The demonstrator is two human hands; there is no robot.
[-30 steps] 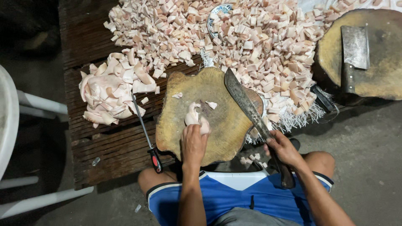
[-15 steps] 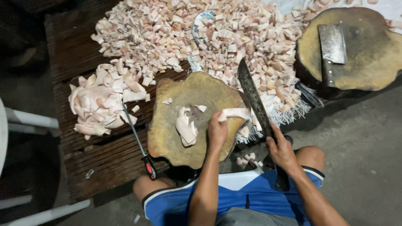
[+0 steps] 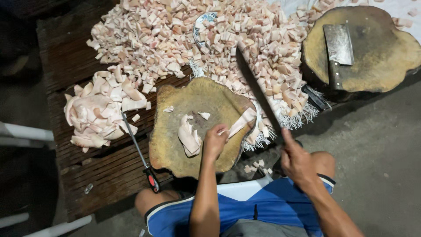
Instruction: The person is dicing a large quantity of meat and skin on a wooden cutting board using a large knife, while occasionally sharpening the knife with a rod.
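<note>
Bare arms, blue shorts

The person wears blue fabric shorts point(image 3: 267, 206) with a white panel at the front, a thin white-and-dark trim along each leg hem and a small dark mark near the middle. Both forearms, the left hand point(image 3: 215, 141) and the right hand point(image 3: 298, 160) are bare, without sleeves, gloves or jewellery.

The right hand point(image 3: 298, 160) hides the cleaver's point(image 3: 258, 94) handle; the diced fat pile point(image 3: 210, 39) (top edge) is cut off.

Grey concrete floor point(image 3: 377, 149); dark slatted wooden platform point(image 3: 101, 175); dim light.
</note>
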